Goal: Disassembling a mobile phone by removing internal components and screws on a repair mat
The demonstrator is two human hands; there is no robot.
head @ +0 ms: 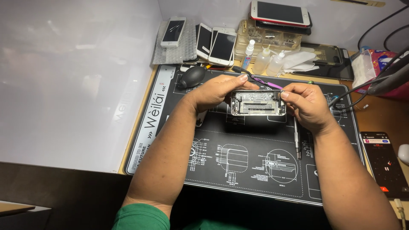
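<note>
nearest the camera a green sleeve (140,218) shows at the bottom edge, and both forearms reach out over a black work mat (238,166) printed with white diagrams, which lies on the bench (375,115). just right of the right wrist a thin screwdriver (296,138) lies on the mat, and further right a phone with a lit screen (385,164) rests on the bare bench.

above the middle of the mat the left hand (215,91) and right hand (306,104) hold an opened phone shell (258,103) between them, its bare metal inside facing up. the left fingers are clamped on its left end, the index finger stretched along the top edge; the right fingers are clamped on its right end, thumb on top. a purple-tipped tool (260,81) lies just behind the shell, close to both sets of fingertips; whether either touches it cannot be told.

beyond the left hand sits a black rubber air blower (192,76). behind the fingers stand three small squeeze bottles (265,60), with white cloths (300,60) to their right. farther back, several white phones (213,42) lean in a row, one on bubble wrap (172,44), and a stack of phones (281,15) sits on a clear parts box (260,40). cables (353,91) trail in from the far right.
</note>
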